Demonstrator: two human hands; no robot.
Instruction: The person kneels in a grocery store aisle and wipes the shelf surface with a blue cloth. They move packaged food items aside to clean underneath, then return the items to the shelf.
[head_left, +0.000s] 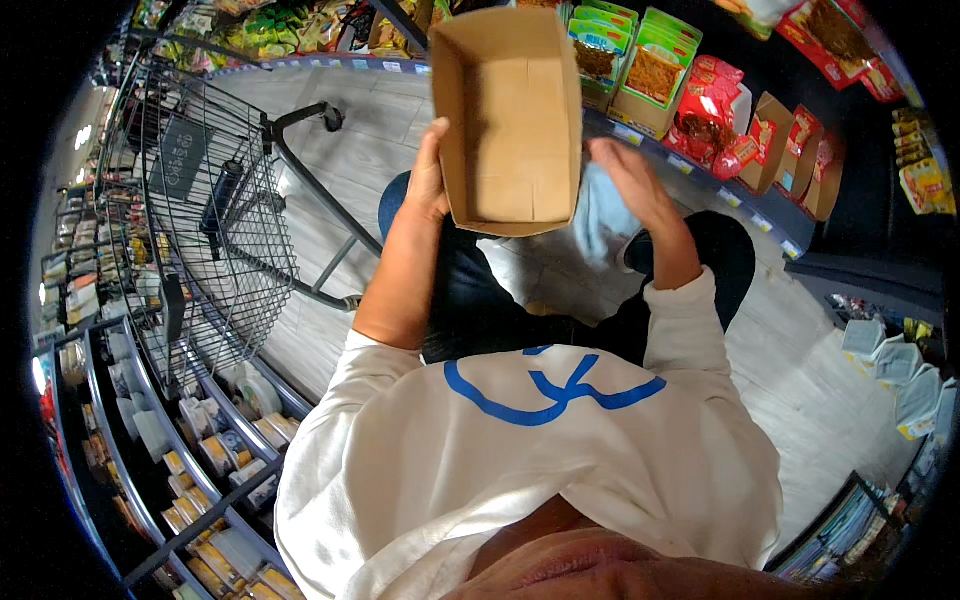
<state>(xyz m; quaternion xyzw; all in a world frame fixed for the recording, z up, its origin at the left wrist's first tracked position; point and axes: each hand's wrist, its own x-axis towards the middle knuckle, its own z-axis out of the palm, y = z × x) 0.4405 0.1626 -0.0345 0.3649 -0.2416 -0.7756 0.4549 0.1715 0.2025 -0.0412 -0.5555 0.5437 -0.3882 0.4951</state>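
Observation:
An empty cardboard display box (517, 135) is raised in front of me, its open side facing up at the camera. My left hand (431, 169) grips its left wall, the thumb at the rim. On the other side, my right hand (626, 176) has a light blue cloth (596, 214) bunched under the fingers against the box's right wall. Part of that cloth hangs below the hand. My right fingertips are partly hidden behind the box, so how they hold the cloth is only partly seen.
A wire shopping cart (217, 202) stands at my left. Ahead, a low shelf (645, 139) carries green-topped food packets (656, 71), red packets (705, 112) and cardboard trays (769, 142). More stocked shelving (202, 457) runs behind on the left. Pale floor (802, 420) lies to my right.

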